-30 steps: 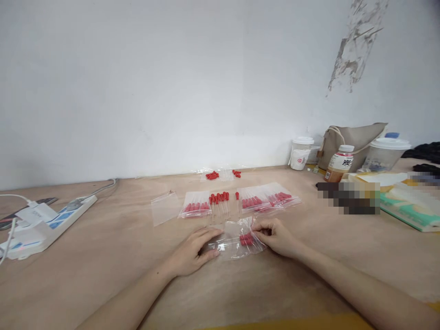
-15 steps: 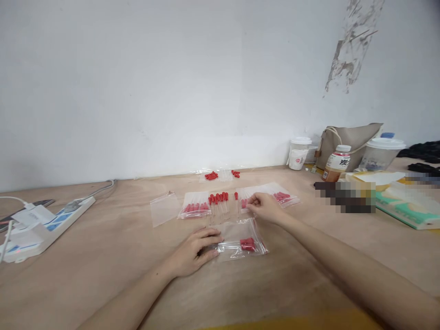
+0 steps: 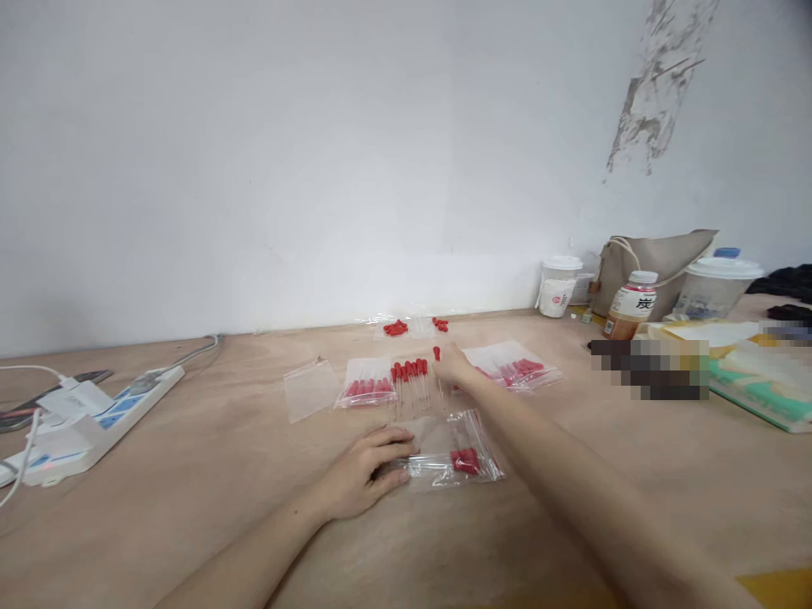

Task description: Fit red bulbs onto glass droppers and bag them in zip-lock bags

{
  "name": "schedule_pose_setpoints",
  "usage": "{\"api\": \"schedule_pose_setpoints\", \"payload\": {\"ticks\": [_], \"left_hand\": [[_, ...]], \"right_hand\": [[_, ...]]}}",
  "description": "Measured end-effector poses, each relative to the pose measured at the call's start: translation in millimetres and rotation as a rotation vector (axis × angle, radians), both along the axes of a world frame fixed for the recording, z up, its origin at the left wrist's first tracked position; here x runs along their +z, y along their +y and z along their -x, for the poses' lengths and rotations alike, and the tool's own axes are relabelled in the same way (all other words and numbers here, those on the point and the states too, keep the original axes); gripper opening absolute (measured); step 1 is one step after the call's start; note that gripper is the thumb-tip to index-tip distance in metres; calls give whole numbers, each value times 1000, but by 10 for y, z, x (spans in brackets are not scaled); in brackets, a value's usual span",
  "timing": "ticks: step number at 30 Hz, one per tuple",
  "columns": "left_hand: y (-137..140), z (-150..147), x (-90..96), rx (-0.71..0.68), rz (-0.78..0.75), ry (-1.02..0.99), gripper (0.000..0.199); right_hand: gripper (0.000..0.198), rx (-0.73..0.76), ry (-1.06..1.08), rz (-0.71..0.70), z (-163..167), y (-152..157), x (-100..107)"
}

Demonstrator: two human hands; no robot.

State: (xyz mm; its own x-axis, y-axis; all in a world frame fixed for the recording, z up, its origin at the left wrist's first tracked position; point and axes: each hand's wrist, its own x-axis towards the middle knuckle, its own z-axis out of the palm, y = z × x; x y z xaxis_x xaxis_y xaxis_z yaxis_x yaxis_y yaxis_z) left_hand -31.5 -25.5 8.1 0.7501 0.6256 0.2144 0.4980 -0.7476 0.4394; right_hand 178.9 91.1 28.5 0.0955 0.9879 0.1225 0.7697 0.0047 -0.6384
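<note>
Plywood table (image 3: 190, 474) against a white wall (image 3: 254, 152); left hand (image 3: 361, 474) flat on clear bag (image 3: 453, 452); beyond the bag, right hand (image 3: 453, 365) pinches a red-capped dropper (image 3: 436, 355).

Clear bag (image 3: 453, 457) near centre: red-capped droppers (image 3: 465, 461) inside. Loose droppers (image 3: 411, 376) beyond: red bulbs, clear stems. Table (image 3: 190, 474) tan plywood. Power strip (image 3: 95, 419) far left, white with blue. Wall (image 3: 317, 152) white, grey scuffed patch right.

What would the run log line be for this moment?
left hand: flat on open clear bag | right hand: pinching a red-capped dropper | loose droppers beside | table
</note>
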Motion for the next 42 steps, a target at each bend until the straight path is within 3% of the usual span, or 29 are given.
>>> {"api": "schedule_pose_setpoints", "payload": {"ticks": [4,9,13,20,24,27,30,33,42], "left_hand": [[-1,0,-10,6,3,-16,33],[2,-2,-15,11,-11,-13,33],[3,-4,-18,16,-6,-1,32],[3,-1,-12,17,-3,19,32],[10,0,-12,16,-2,22,32],[5,-6,-14,30,-11,22,33],[-5,-10,-11,44,-24,29,35],[-6,-6,-11,61,-25,40,37],[13,-1,-37,72,-35,50,39]], "right_hand": [[52,21,128,-76,-463,-328,32],[45,-61,514,-223,-856,-730,-288],[46,-89,783,-261,-807,-875,-504],[46,-6,864,-311,-713,-929,-562],[48,-35,972,-260,-698,-1013,-533],[44,-12,1034,-141,-730,-1088,-474],[36,203,904,56,-825,-1136,-404],[32,376,637,78,-906,-1148,-361],[18,335,288,-60,-760,-1103,-440]]}}
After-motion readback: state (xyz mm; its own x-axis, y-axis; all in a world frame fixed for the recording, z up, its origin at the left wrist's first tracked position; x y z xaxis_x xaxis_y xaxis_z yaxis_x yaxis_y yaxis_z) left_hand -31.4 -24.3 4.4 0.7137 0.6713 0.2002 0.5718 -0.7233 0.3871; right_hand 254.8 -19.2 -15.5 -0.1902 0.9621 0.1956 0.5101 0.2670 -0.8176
